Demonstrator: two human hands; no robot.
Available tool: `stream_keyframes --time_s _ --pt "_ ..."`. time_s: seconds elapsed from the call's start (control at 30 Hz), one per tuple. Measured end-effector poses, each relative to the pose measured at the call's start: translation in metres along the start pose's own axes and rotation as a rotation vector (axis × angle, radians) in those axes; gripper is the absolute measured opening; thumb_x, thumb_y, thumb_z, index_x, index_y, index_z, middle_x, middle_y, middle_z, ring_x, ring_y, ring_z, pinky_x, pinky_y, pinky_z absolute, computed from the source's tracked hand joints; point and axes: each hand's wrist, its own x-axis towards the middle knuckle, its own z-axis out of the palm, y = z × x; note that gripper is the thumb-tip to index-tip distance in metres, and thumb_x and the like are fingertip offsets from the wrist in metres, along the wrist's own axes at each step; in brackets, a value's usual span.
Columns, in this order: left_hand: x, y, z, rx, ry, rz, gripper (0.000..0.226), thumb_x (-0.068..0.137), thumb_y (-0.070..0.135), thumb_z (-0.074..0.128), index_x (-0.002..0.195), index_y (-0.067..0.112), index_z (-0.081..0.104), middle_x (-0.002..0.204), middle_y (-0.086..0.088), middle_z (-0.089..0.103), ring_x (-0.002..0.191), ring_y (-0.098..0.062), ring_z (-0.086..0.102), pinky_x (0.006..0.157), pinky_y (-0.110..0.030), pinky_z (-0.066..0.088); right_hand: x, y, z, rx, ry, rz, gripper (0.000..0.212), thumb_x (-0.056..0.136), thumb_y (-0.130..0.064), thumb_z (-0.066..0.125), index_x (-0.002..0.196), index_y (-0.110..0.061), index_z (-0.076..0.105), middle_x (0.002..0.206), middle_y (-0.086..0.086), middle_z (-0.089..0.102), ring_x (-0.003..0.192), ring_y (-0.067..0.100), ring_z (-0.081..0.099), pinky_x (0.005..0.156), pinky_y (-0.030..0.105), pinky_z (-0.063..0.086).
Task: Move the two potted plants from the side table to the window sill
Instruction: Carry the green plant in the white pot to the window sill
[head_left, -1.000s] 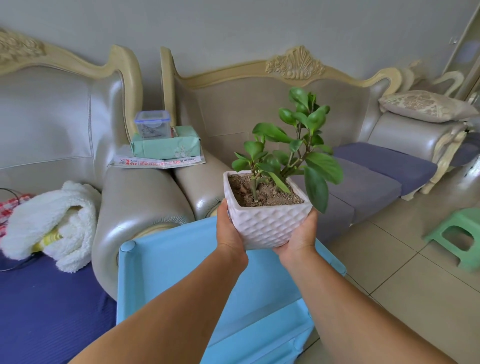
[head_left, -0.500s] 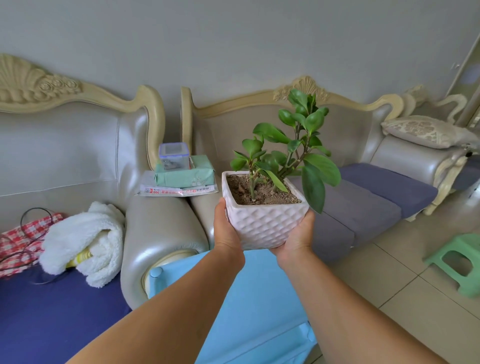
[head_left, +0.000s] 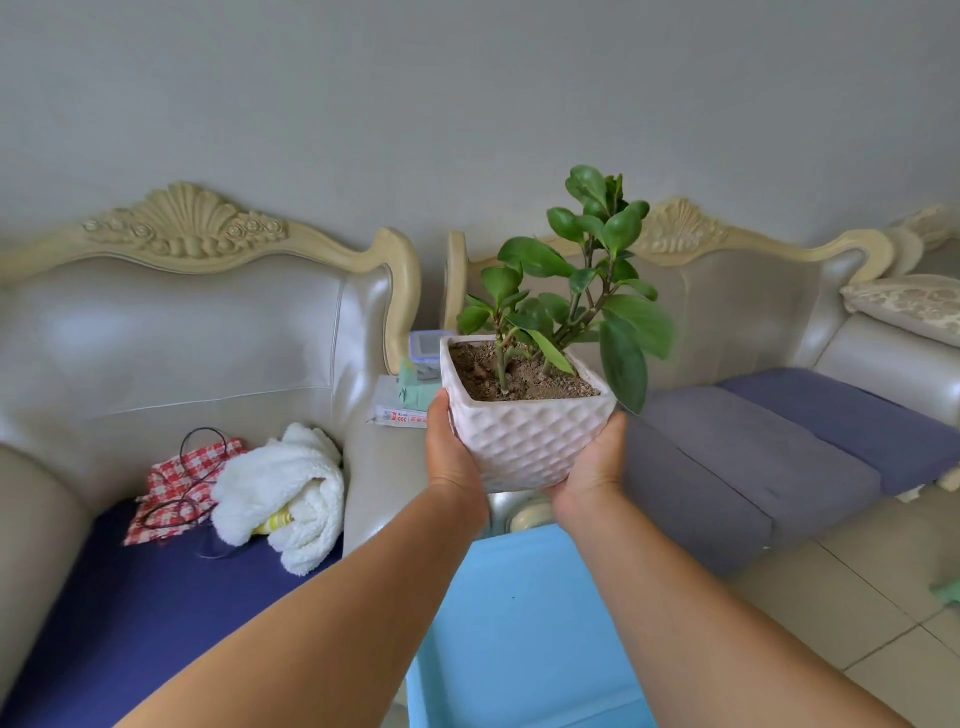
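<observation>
A potted plant (head_left: 527, 434) with glossy green leaves and brown soil, in a square white dimpled pot, is held up in the air in front of me. My left hand (head_left: 451, 453) grips the pot's left side and my right hand (head_left: 595, 462) cups its right side and bottom. Below my arms stands a light blue side table (head_left: 519, 623); its visible top is bare. No second potted plant and no window sill are in view.
A grey leather armchair (head_left: 171, 332) at left holds a white fleece blanket (head_left: 283, 493), a red checked cloth and a black cable. A sofa (head_left: 769, 457) with purple cushions stands at right. Boxes and papers (head_left: 410, 395) sit between them. Tiled floor lies at lower right.
The view has swung left and upward: the armchair and blanket shifted right, more wall shows, and the green stool has nearly left the frame. The pot stays held in both hands.
</observation>
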Motion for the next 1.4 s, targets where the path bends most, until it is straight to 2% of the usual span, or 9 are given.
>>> stream_keyframes --time_s 0.2,0.4,0.63,0.77,0.97,1.07,1.17,1.27,1.4 --pt "-0.021 0.050 -0.023 0.013 0.067 0.081 0.058 0.070 0.064 0.051 0.104 0.023 0.074 0.092 -0.004 0.078 0.097 -0.026 0.068 0.091 -0.041 0.051 -0.029 0.012 0.045 -0.031 -0.110 0.062 0.068 0.081 -0.062 0.034 0.125 -0.019 0.063 0.122 0.008 0.069 0.111 0.029 0.063 0.102 0.048 0.045" --pt "-0.044 0.091 -0.052 -0.019 0.162 0.137 0.048 0.070 0.064 0.052 0.087 0.027 0.079 0.093 -0.003 0.078 0.100 -0.027 0.067 0.095 -0.043 0.049 -0.063 0.025 0.086 -0.047 -0.179 0.105 0.066 0.079 -0.065 0.037 0.120 -0.023 0.066 0.117 0.005 0.071 0.110 0.028 0.064 0.101 0.049 0.047" --pt "-0.072 0.132 -0.087 -0.075 0.248 0.224 0.054 0.064 0.062 0.058 0.095 0.022 0.077 0.095 -0.006 0.077 0.097 -0.030 0.069 0.095 -0.048 0.050 -0.101 0.046 0.127 -0.094 -0.243 0.201 0.062 0.076 -0.065 0.041 0.112 -0.023 0.068 0.112 0.005 0.073 0.103 0.027 0.066 0.098 0.049 0.048" --pt "-0.085 0.148 -0.112 -0.105 0.285 0.278 0.049 0.065 0.060 0.057 0.087 0.023 0.079 0.094 -0.005 0.078 0.096 -0.029 0.070 0.094 -0.047 0.050 -0.121 0.062 0.145 -0.093 -0.307 0.230 0.050 0.079 -0.062 0.041 0.097 -0.025 0.070 0.090 0.000 0.077 0.099 0.026 0.066 0.096 0.047 0.050" --pt "-0.112 0.177 -0.147 -0.123 0.384 0.346 0.045 0.064 0.064 0.054 0.069 0.027 0.078 0.080 0.000 0.078 0.093 -0.025 0.070 0.089 -0.040 0.053 -0.154 0.090 0.174 -0.164 -0.425 0.272 0.064 0.077 -0.064 0.038 0.118 -0.023 0.066 0.115 0.005 0.071 0.108 0.028 0.064 0.101 0.048 0.046" --pt "-0.127 0.194 -0.165 -0.151 0.420 0.377 0.046 0.063 0.063 0.056 0.079 0.026 0.079 0.087 0.000 0.078 0.096 -0.026 0.070 0.090 -0.041 0.053 -0.170 0.104 0.192 -0.177 -0.452 0.302 0.056 0.077 -0.062 0.037 0.101 -0.024 0.071 0.103 0.005 0.075 0.100 0.027 0.067 0.096 0.046 0.050" --pt "-0.142 0.214 -0.184 -0.179 0.475 0.415 0.052 0.062 0.063 0.059 0.092 0.025 0.078 0.097 -0.002 0.077 0.098 -0.026 0.069 0.095 -0.044 0.050 -0.189 0.118 0.211 -0.182 -0.508 0.322 0.057 0.079 -0.060 0.036 0.106 -0.024 0.071 0.098 0.003 0.076 0.095 0.024 0.068 0.094 0.044 0.050" --pt "-0.156 0.236 -0.208 -0.193 0.481 0.461 0.044 0.067 0.060 0.056 0.085 0.026 0.078 0.088 0.002 0.078 0.093 -0.024 0.070 0.090 -0.039 0.052 -0.215 0.135 0.232 -0.190 -0.560 0.325 0.051 0.081 -0.057 0.035 0.097 -0.025 0.070 0.093 0.002 0.075 0.097 0.025 0.067 0.095 0.043 0.050" --pt "-0.181 0.265 -0.245 -0.215 0.508 0.513 0.054 0.069 0.062 0.055 0.104 0.024 0.074 0.106 -0.002 0.074 0.103 -0.026 0.067 0.098 -0.042 0.049 -0.252 0.164 0.261 -0.193 -0.589 0.352 0.047 0.078 -0.057 0.038 0.088 -0.024 0.072 0.091 0.002 0.077 0.093 0.024 0.069 0.091 0.041 0.053"
